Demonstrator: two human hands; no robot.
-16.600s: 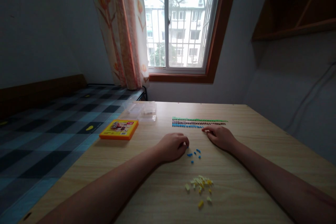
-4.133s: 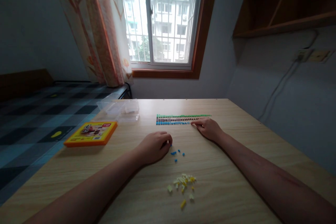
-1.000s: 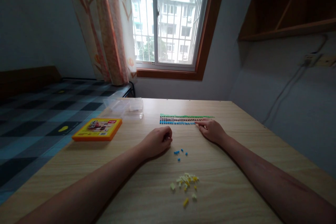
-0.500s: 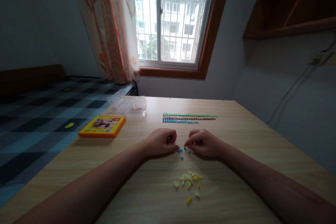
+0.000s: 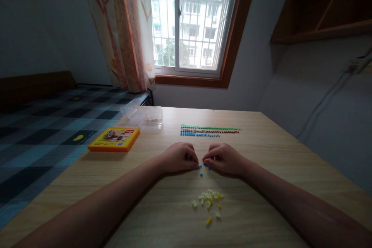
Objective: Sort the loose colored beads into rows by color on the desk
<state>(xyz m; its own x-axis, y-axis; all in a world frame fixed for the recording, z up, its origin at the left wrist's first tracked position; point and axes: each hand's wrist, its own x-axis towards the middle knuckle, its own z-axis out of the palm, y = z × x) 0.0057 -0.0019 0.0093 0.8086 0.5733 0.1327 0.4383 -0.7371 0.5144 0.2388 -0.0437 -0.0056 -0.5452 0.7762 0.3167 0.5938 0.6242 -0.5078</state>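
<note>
My left hand (image 5: 180,157) rests on the table with thumb and fingertips pinched together, covering a small blue toy brick. Beside those fingertips lies another blue brick (image 5: 200,166). Opposite, my right hand (image 5: 223,158) has its index finger and thumb closed around a small blue brick (image 5: 205,164), which shows at the tips. A single blue brick (image 5: 201,174) lies just in front of the hands. Nearer to me is a loose heap of cream and yellow bricks (image 5: 209,197), with a few strays around it. Farther back, green, brown and blue bricks stand in rows (image 5: 200,131).
An orange and yellow box (image 5: 114,139) lies at the left of the wooden table (image 5: 162,209). Behind it is a clear plastic case (image 5: 154,118). A bed with a checked cover (image 5: 58,112) adjoins the left side, and a window (image 5: 192,23) faces me.
My left fingers have come down over one of the blue bricks, now hidden. My right fingertips have moved slightly left and down onto another blue brick. The view has shifted a little.
</note>
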